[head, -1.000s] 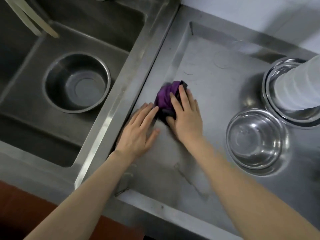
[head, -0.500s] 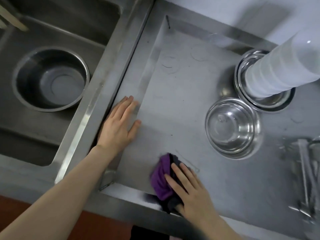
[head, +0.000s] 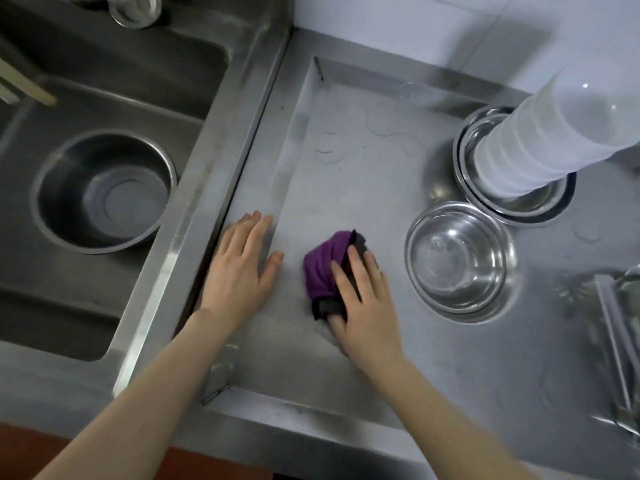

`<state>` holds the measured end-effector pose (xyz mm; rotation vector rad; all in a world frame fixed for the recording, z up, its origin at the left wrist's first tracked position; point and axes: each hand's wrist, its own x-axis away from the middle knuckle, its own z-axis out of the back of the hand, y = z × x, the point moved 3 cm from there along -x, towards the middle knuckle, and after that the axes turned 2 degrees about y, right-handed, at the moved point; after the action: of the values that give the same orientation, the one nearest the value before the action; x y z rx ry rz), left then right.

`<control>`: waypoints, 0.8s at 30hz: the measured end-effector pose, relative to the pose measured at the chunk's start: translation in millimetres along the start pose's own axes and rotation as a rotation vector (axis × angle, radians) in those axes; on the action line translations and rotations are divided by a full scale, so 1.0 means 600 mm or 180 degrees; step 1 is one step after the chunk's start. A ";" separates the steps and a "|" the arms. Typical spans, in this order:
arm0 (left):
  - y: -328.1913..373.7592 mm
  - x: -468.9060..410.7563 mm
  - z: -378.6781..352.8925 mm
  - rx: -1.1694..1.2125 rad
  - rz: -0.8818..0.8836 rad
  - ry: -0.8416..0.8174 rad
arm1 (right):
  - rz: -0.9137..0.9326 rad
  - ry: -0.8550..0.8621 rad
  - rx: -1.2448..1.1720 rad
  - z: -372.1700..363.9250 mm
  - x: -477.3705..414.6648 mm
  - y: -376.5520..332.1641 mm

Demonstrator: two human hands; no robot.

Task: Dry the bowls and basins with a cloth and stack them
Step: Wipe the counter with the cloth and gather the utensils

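Observation:
A bunched purple and black cloth [head: 323,268] lies on the steel draining board [head: 349,174]. My right hand [head: 367,303] presses it down with straight fingers. My left hand [head: 242,268] rests flat on the board's left edge, a short way left of the cloth. A steel bowl [head: 460,261] stands upright to the right of the cloth. Behind it a tall stack of white plastic bowls [head: 540,140] sits in nested steel basins [head: 519,202]. Another steel basin [head: 104,190] stands in the sink [head: 145,81] on the left.
A small steel bowl [head: 135,8] sits at the sink's far rim. Pale chopsticks [head: 24,86] lean at the sink's left side. A metal rack [head: 620,341] is at the right edge. Water marks dot the board. A white wall rises behind.
My right hand has slid the cloth from the board's near edge up towards its middle, after pulling it down from the left rim. My left hand stays flat.

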<state>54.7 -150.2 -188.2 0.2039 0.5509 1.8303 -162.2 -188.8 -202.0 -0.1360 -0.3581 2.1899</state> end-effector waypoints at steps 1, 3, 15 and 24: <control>0.003 -0.007 0.000 0.0013 0.0005 0.0003 | 0.0190 -0.0054 -0.0006 -0.002 0.038 -0.009; 0.007 -0.026 -0.004 0.0081 0.0008 -0.0083 | 0.0425 -0.0169 0.0045 -0.005 0.098 -0.026; 0.007 -0.205 -0.045 0.0244 -0.0037 -0.0209 | -0.0022 0.0180 0.0118 -0.033 -0.183 -0.046; 0.000 -0.213 -0.049 0.0544 0.0041 0.0120 | -0.0330 0.0204 0.0026 -0.010 -0.473 0.022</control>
<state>84.8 -277.2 -196.8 0.2892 0.7348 1.8032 -0.3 -421.8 -220.6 -0.1790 -0.3134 2.0793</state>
